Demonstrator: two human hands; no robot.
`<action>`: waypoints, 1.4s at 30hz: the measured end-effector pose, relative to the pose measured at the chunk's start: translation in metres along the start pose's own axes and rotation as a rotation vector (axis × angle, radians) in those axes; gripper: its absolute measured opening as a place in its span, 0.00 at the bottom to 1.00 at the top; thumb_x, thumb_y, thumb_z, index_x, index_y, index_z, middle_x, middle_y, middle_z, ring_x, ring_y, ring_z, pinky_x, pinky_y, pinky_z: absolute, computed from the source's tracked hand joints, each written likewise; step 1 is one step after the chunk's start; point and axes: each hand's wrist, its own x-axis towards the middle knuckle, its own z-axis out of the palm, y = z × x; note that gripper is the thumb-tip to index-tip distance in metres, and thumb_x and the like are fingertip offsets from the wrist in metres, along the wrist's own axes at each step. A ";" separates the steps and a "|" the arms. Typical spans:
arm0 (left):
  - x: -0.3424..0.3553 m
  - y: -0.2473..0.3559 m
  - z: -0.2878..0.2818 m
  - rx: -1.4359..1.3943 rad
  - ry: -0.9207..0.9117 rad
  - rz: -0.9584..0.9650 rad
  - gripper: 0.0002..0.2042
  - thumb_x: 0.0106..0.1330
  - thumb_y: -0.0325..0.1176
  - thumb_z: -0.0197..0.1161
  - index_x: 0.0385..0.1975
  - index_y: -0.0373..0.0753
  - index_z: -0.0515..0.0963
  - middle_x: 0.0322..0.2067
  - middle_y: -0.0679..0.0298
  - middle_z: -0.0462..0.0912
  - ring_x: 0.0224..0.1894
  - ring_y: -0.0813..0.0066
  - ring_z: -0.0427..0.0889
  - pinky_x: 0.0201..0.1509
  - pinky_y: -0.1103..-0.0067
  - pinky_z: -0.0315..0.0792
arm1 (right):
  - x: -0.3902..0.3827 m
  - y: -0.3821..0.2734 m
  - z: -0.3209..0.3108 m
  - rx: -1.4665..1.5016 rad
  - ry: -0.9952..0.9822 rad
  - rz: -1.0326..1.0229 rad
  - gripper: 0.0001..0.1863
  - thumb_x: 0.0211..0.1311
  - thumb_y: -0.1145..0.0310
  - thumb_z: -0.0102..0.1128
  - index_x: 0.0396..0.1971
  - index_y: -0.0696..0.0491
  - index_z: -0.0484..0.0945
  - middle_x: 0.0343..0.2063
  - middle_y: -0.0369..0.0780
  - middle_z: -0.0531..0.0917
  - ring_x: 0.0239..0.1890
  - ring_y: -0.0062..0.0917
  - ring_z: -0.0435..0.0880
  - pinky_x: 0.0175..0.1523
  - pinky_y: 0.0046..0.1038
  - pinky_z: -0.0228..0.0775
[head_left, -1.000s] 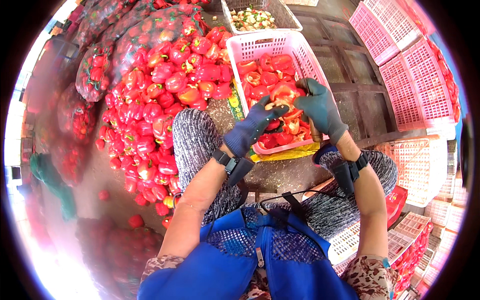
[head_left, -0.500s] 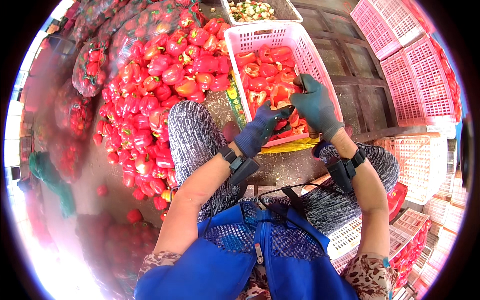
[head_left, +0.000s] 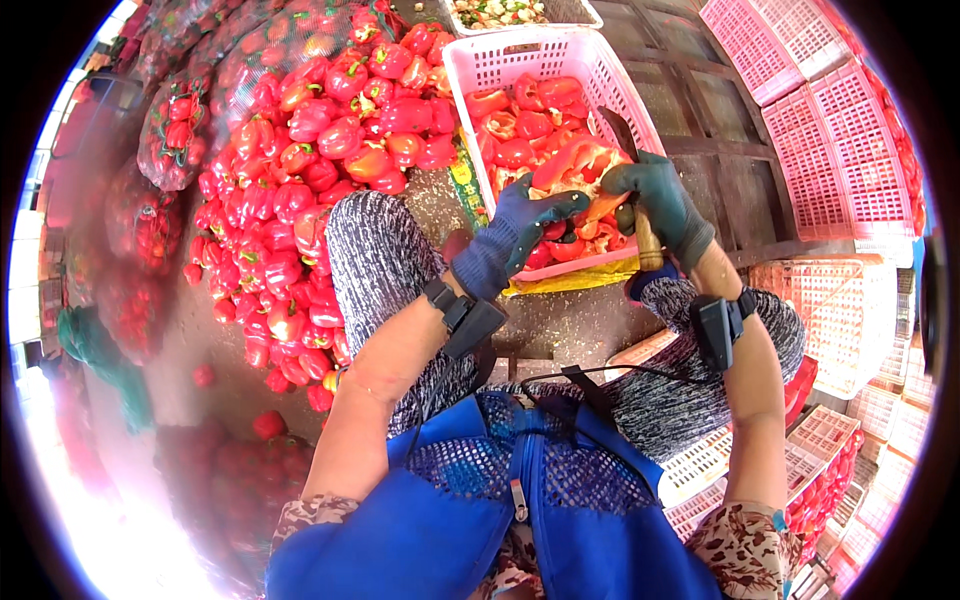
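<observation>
Just above the near end of a pink plastic crate, both my gloved hands are at work on an opened red bell pepper. My left hand, in a blue glove with dark fingertips, is closed on the pepper's near left side. In a dark green and grey glove, my right hand grips a knife. Its dark blade points away from me past the pepper, and its wooden handle sticks out below the fist. The right thumb reaches to the pepper. Cut red pepper pieces lie in the crate beneath.
A large heap of whole red peppers spreads on the floor at left, with filled mesh sacks behind. Beyond my crate stands a container of pale trimmings. Stacked pink crates and a pale crate are at right.
The pepper has come up into clearer view, opened out between my hands. My right hand has shifted right and nearer, and the knife's blade and handle now show. My left hand moved slightly left.
</observation>
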 end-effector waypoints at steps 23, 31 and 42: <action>-0.045 0.057 -0.042 1.281 0.034 1.087 0.31 0.56 0.21 0.63 0.62 0.44 0.68 0.60 0.54 0.72 0.42 0.67 0.84 0.36 0.76 0.79 | -0.005 -0.012 -0.005 0.339 -0.149 0.306 0.06 0.54 0.66 0.55 0.29 0.52 0.74 0.25 0.45 0.80 0.15 0.15 0.64 0.20 0.19 0.63; -0.046 0.079 -0.031 1.956 -0.689 1.167 0.37 0.50 0.37 0.67 0.65 0.50 0.66 0.60 0.59 0.72 0.32 0.63 0.80 0.29 0.70 0.73 | -0.013 0.021 -0.005 0.341 -0.399 0.402 0.07 0.56 0.64 0.55 0.27 0.52 0.78 0.21 0.37 0.78 0.16 0.18 0.69 0.19 0.21 0.60; -0.023 0.052 -0.011 1.542 -0.319 1.137 0.29 0.59 0.36 0.69 0.59 0.35 0.68 0.35 0.54 0.79 0.32 0.56 0.82 0.31 0.67 0.76 | -0.011 -0.002 0.006 0.018 -0.169 0.137 0.29 0.59 0.38 0.57 0.26 0.54 0.78 0.14 0.38 0.75 0.13 0.23 0.71 0.19 0.24 0.65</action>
